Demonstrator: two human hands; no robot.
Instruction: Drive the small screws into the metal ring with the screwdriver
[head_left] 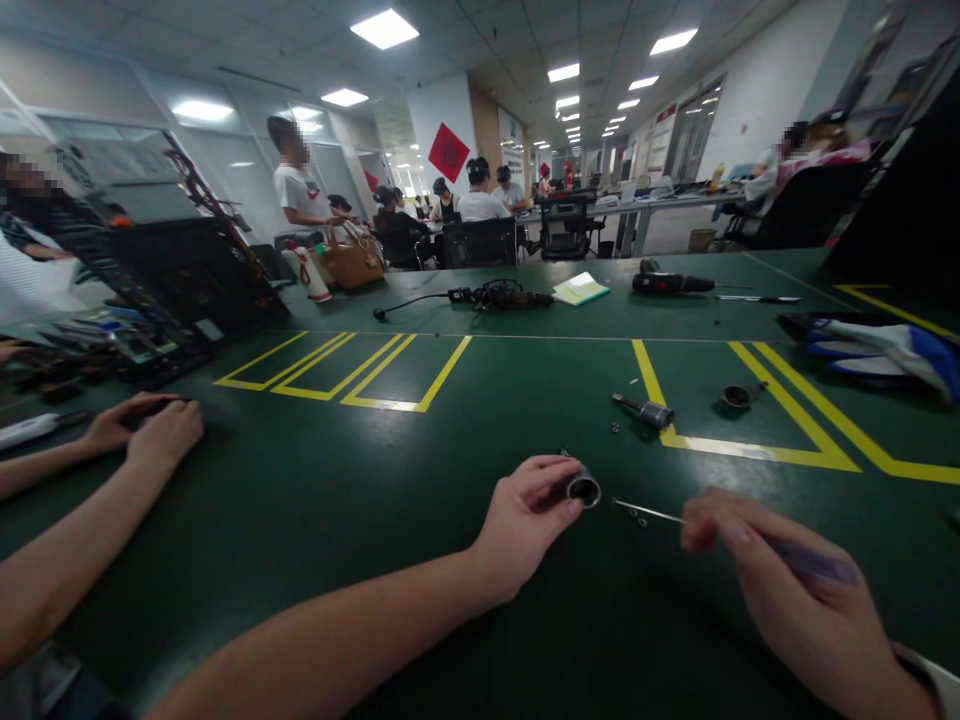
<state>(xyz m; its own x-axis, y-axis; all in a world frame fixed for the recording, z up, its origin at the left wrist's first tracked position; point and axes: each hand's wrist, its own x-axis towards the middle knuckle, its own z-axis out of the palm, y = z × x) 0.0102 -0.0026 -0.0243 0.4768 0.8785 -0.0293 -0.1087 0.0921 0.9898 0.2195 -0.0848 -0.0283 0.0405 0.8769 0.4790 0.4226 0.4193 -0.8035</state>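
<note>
My left hand (529, 510) is closed around a small hollow metal cylinder (584, 490), its round opening turned toward me and to the right. In my right hand (787, 580) is a screwdriver (649, 511) with a thin shaft and a translucent purplish handle. The shaft points left, and its tip is a short way from the cylinder, not touching it. Under the shaft lie a few small dark rings (637, 520). Beyond my hands, a metal part with a shaft (646, 410) rests across a yellow tape line, and another hollow metal cup (741, 395) lies inside the taped area.
A co-worker's hands (161, 430) are at the left of the green table (360, 520). Farther back are a cable bundle (502, 294), a notepad (580, 289), a power drill (671, 282) and a pen (757, 299). Blue-white gloves (892, 350) lie at right.
</note>
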